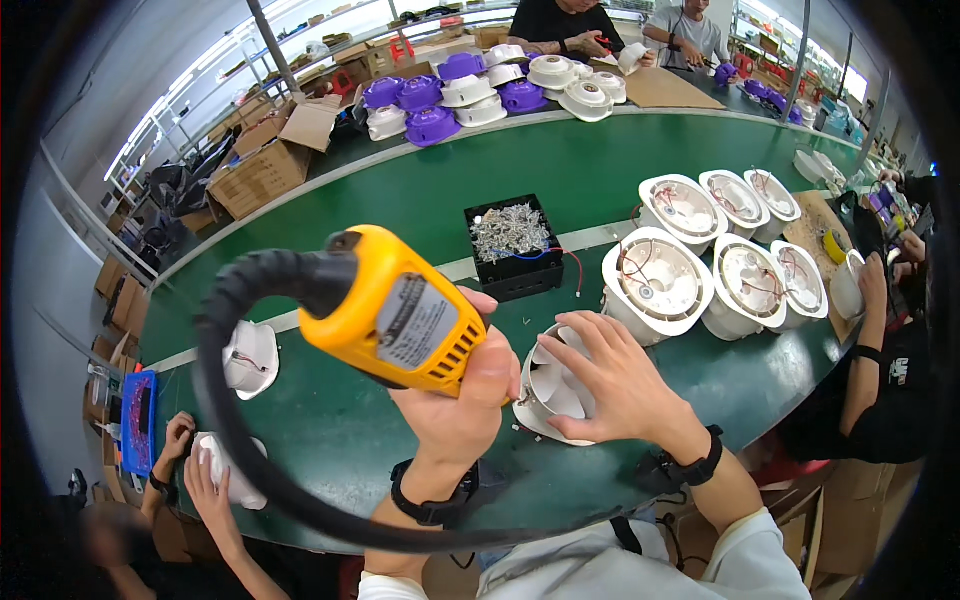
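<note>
My left hand (pixel 460 400) is closed around a yellow corded power tool (pixel 400 315), raised over the bench. A thick black cord leaves its rear end, while the working end is hidden from sight. My right hand (pixel 625 385) spans a round white plastic housing (pixel 542 385), fingers curved over it and thumb at its near rim. The housing stands on the green bench with its hollow side up. Just beyond my hands, a black bin (pixel 515 235) holds a heap of small metal screws, and a red and blue wire lies across its edge.
Several white housings with red wires (pixel 658 280) stand at right. Another white housing (pixel 250 360) lies at left, near a co-worker's hands (pixel 205 475). Purple and white housings (pixel 435 125) are piled beyond the green bench (pixel 400 180). A co-worker's arm (pixel 870 330) reaches in at right.
</note>
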`<state>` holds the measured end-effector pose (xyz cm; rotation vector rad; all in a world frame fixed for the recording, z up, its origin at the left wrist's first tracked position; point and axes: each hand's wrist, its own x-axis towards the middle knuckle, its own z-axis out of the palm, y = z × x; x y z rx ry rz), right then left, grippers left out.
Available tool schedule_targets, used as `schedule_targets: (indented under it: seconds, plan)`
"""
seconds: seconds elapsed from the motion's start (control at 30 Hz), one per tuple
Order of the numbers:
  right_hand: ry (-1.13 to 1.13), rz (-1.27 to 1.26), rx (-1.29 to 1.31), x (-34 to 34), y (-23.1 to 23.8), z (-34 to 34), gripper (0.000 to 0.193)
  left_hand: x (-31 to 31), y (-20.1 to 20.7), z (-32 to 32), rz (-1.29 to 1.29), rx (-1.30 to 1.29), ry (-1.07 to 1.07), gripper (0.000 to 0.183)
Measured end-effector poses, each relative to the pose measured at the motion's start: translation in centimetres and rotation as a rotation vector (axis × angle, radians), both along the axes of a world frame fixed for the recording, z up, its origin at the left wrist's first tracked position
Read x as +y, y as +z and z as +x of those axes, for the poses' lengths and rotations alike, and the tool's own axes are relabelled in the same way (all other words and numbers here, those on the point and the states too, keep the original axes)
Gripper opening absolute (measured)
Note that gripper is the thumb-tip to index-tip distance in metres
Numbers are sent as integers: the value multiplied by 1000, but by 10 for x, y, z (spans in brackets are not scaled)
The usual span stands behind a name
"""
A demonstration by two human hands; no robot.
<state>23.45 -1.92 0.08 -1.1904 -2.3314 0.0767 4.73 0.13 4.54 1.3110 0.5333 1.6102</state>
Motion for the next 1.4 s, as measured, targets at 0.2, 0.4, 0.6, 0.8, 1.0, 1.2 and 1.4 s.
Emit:
schedule_targets:
  seconds: [0.2, 0.4, 0.6, 0.8, 1.0, 1.2, 1.4]
  plan:
    - [-15, 30, -40, -4, 3, -1, 74, 11, -9, 4, 15, 115, 107, 39]
    - [-293, -282, 44, -25, 8, -6, 83, 3, 8, -13, 151, 71, 122, 53]
    - [21, -149, -122, -9, 19, 17, 93, 8, 7, -17, 161, 12, 84, 55]
    - [-109, -179, 3, -9, -1, -1, 92, 10, 0, -12, 106, 13, 20, 53]
    - [21, -170, -70, -10, 3, -3, 93, 8, 3, -11, 46, 67, -4, 52]
    - [-60, -123, 57, -5, -4, -9, 90, 5, -1, -5, -13, 113, -14, 50]
    - [-26, -96, 78, -1, -6, -7, 86, 5, -14, -2, -11, 101, 31, 51]
